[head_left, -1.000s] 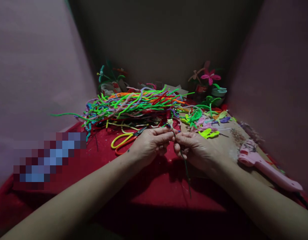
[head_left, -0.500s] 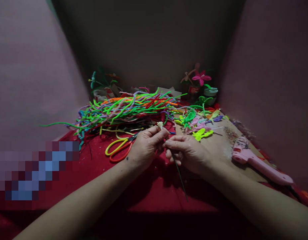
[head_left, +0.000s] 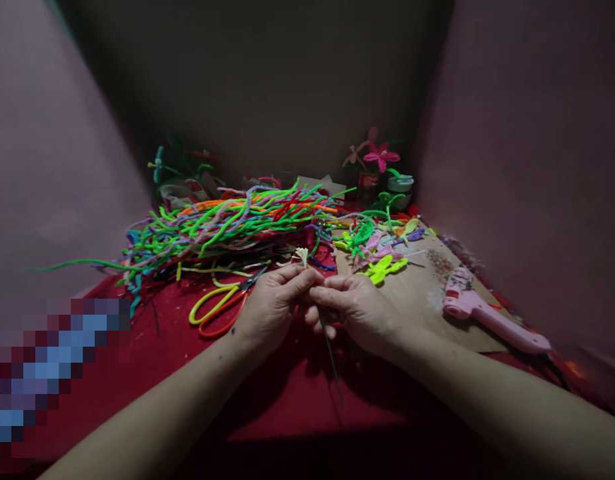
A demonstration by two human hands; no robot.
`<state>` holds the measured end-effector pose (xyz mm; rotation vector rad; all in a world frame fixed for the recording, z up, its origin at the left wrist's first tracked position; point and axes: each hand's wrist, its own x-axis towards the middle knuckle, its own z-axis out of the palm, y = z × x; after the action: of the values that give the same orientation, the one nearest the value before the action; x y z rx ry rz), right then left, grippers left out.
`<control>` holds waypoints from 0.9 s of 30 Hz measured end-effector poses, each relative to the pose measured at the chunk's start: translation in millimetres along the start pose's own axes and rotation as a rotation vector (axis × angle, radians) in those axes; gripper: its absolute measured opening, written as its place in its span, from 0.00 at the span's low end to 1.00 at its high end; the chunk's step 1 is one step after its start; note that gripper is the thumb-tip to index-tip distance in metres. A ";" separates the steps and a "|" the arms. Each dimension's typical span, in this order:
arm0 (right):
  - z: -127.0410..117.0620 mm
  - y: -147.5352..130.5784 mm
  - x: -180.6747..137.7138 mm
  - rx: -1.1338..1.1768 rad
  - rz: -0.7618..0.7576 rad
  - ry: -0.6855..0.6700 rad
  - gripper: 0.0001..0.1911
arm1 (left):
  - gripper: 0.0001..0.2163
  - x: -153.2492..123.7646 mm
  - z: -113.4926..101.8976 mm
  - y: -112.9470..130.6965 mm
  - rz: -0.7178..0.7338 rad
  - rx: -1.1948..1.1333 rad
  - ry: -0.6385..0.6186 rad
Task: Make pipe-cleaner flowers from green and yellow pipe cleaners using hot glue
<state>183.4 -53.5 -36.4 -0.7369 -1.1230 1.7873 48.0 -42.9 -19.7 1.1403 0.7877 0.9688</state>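
Observation:
Just below the tuft of cream flower stamens (head_left: 302, 255), my left hand (head_left: 280, 300) is closed, thumb against forefinger. My right hand (head_left: 360, 303) pinches close beside it, fingertips touching or nearly touching the left ones. From between the hands a thin dark green stem (head_left: 333, 360) slants down toward the table's front edge. The fingers hide where stem and stamens meet. Left of my left hand lie scissors (head_left: 217, 310) with one yellow and one red handle loop, their blades partly behind the hand.
A heap of coloured pipe cleaners (head_left: 237, 220) spreads across the back. On the right, a cardboard sheet (head_left: 417, 300) carries fuzzy petals, a yellow-green flower shape (head_left: 384, 269) and a pink glue gun (head_left: 497, 320). A pink flower (head_left: 382, 157) stands behind. Red cloth (head_left: 172, 373) covers the table.
The whole view has shifted, so the things sit further left in the picture. Both hands keep their pinch, a little closer together, and the stamens stand slightly more clear of the left fingers.

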 end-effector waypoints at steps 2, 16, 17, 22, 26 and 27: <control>-6.6 -10.3 -0.7 -0.075 -0.026 0.005 0.15 | 0.09 1.9 -1.1 9.9 0.085 0.007 0.037; -73.3 -82.7 -1.0 -0.834 -0.441 0.672 0.05 | 0.10 18.1 -12.1 1.0 -0.071 -0.027 -0.003; -77.1 -83.0 -0.6 -0.884 -0.452 0.705 0.05 | 0.10 19.4 -15.3 -0.8 -0.070 -0.022 -0.002; -89.8 -83.8 1.6 -1.210 -0.419 0.760 0.09 | 0.11 23.3 -24.3 -2.3 -0.036 -0.003 0.007; -91.3 -79.4 6.1 -1.550 -0.254 0.709 0.13 | 0.10 23.2 -24.5 -2.3 -0.055 0.014 0.027; -91.6 -77.0 7.6 -1.618 -0.203 0.680 0.13 | 0.10 23.1 -24.5 -2.8 -0.066 0.018 0.028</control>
<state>283.1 5.1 -4.7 -1.8135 -1.8674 0.0254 35.7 -12.9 -29.2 1.1114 0.8528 0.9258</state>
